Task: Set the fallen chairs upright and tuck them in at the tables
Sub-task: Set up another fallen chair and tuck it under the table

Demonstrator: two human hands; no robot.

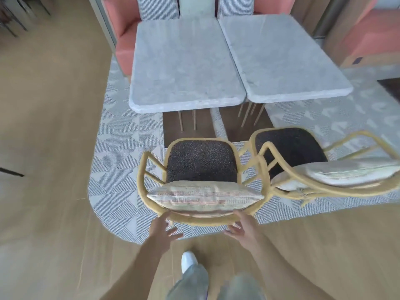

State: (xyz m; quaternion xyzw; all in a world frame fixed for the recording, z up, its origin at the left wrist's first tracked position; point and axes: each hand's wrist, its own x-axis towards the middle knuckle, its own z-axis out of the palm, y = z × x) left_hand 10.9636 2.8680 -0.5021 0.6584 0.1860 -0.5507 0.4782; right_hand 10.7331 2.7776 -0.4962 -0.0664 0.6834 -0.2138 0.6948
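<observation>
Rattan armchair: upright on the patterned rug, in front of the left marble desk, not tucked in; striped cushion against its backrest.
Left hand: at the back rail, fingers spread wide, holding nothing.
Right hand: same rail, fingers relaxed, touching.
Second rattan armchair: right of the first, angled, before the right marble desk.
</observation>
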